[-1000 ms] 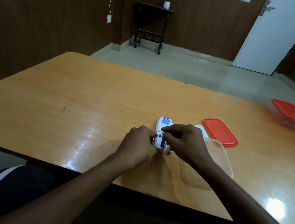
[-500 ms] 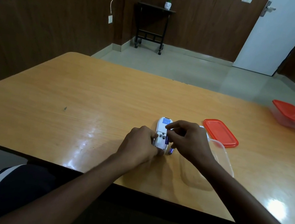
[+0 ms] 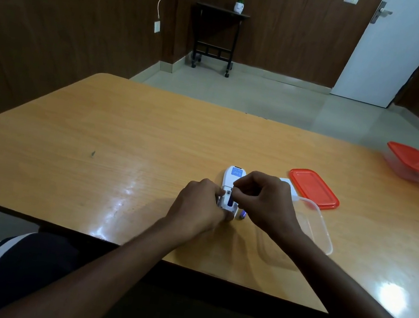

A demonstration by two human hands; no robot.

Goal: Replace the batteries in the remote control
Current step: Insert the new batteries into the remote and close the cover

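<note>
Presently I note the white plastic remote control (image 3: 230,188) face-down on the wooden table (image 3: 127,144), compartment open, my left hand (image 3: 198,210) clamping it, my right hand (image 3: 265,199) pinching a blue battery (image 3: 230,201) in; second battery (image 3: 242,215) outstanding.

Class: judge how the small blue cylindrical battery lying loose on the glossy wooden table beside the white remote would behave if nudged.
The small blue cylindrical battery would probably roll, being round and lying on its side. The glossy wooden table looks smooth, so little would likely slow it. It seems light enough to move easily.
</note>
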